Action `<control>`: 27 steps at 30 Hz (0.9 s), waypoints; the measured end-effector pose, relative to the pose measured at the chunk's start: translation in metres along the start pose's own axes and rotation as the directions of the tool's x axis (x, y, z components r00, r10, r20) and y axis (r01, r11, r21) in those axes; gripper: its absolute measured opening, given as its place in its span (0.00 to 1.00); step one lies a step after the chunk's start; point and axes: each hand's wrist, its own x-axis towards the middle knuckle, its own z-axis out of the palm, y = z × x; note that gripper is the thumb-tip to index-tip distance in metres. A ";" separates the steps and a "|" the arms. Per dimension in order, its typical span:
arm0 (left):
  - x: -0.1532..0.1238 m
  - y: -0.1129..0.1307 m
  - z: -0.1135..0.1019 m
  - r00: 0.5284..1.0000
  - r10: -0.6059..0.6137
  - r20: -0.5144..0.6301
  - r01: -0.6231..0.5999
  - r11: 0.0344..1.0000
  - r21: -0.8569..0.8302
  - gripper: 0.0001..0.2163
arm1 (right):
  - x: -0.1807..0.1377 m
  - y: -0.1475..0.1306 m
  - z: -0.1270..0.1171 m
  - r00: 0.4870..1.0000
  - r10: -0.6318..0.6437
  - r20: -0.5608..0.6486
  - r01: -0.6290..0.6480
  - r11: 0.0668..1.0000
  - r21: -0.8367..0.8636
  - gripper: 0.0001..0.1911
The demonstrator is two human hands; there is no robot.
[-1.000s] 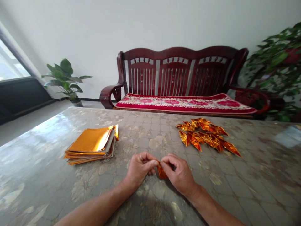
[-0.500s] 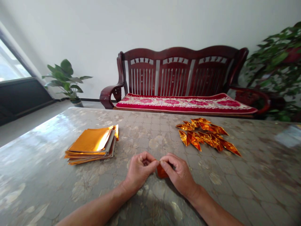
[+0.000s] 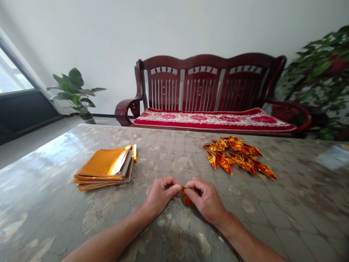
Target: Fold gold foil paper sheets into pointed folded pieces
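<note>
Two bare hands meet at the near middle of a glossy patterned table, pinching a small piece of orange-gold foil between them. The left hand has its thumb and forefinger clamped on the foil's left edge, with the other fingers curled in. The right hand grips the foil's right side with its fingertips pressed together, and its knuckles hide most of the piece. The foil sits just above the tabletop, or on it; the view does not settle which. Both forearms come in from the lower edge.

To the left, well apart from the hands, lies a stack of flat gold sheets with edges slightly fanned and the top sheet catching the light. To the right and farther back, a heap of folded pointed gold shapes spreads over the table, some overlapping. Nothing lies between the hands and either the stack or the heap.

Beyond the table's far edge stands a dark red wooden bench with a slatted back, and a red floral cushion lies along its seat. A potted plant stands on the floor at the left by a window, and a leafy shrub fills the right edge against a plain white wall.
</note>
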 end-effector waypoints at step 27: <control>0.003 -0.002 0.007 0.999 -0.029 0.013 0.032 0.953 -0.300 0.17 | 0.007 -0.002 -0.007 0.998 0.057 -0.013 -0.054 0.986 0.158 0.14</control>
